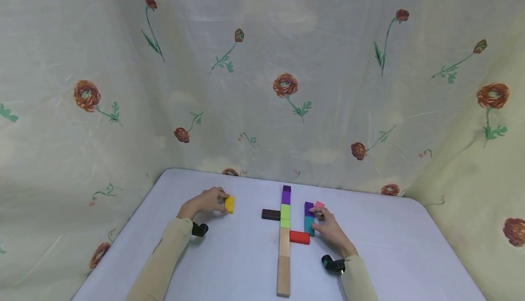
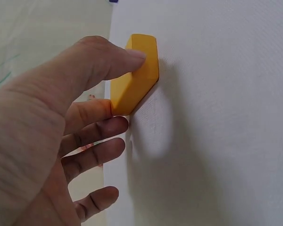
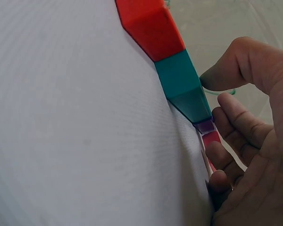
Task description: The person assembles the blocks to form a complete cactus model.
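My left hand [image 1: 210,200] pinches a yellow block [image 1: 229,205] between thumb and index finger; in the left wrist view its other fingers are spread below the block. At the right, my right hand [image 1: 330,228] hovers over or lightly touches a teal block [image 1: 309,226] and a purple block [image 1: 309,209] laid end to end. The right wrist view puts its thumb by the teal block's upper edge, with the fingers loosely bent near the purple one. A pink block [image 1: 319,204] lies just beyond the purple block, partly behind the fingers.
Down the middle of the white table [image 1: 229,264] runs a line of blocks: purple [image 1: 286,196], light green [image 1: 285,211] and plain wood [image 1: 284,273]. A dark brown block [image 1: 270,214] juts from its left side, a red block [image 1: 300,237] from its right. Flowered cloth [image 1: 262,109] hangs behind.
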### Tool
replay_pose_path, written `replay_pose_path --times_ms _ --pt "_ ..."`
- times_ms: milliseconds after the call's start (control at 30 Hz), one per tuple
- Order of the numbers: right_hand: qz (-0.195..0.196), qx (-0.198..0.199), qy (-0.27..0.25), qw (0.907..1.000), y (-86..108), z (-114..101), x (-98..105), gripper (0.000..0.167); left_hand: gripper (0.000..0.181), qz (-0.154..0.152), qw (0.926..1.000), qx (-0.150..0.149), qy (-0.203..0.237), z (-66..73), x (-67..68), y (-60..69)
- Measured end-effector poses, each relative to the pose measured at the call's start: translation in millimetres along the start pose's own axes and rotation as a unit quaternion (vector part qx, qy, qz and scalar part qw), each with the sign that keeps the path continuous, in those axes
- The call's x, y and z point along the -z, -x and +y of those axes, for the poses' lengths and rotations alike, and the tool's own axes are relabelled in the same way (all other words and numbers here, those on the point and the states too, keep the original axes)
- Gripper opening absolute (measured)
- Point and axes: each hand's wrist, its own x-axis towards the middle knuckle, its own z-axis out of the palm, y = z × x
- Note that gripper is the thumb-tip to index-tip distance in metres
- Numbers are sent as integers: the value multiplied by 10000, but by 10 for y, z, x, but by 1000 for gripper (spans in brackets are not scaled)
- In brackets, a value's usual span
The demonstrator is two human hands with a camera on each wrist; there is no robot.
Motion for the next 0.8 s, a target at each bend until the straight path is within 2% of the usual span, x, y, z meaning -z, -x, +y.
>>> replay_pose_path --times_ms 167,267,400,500,800 --pt "-1 -98 26 9999 1 4 -9 48 65 23 9999 -59 -96 -7 -8 36" --pt "2 -204 69 9998 -1 1 -10 49 71 152 9998 -81 -129 -28 -13 46" --pt "15 -305 106 9995 -7 -13 -1 49 69 450 9989 -143 80 -38 -1 39" --pt "12 -309 108 9995 -5 -17 5 49 63 549 9979 -214 254 -24 10 31" --pt "-44 -218 -64 9997 13 -27 2 49 48 318 9986 -185 378 -31 -32 63"
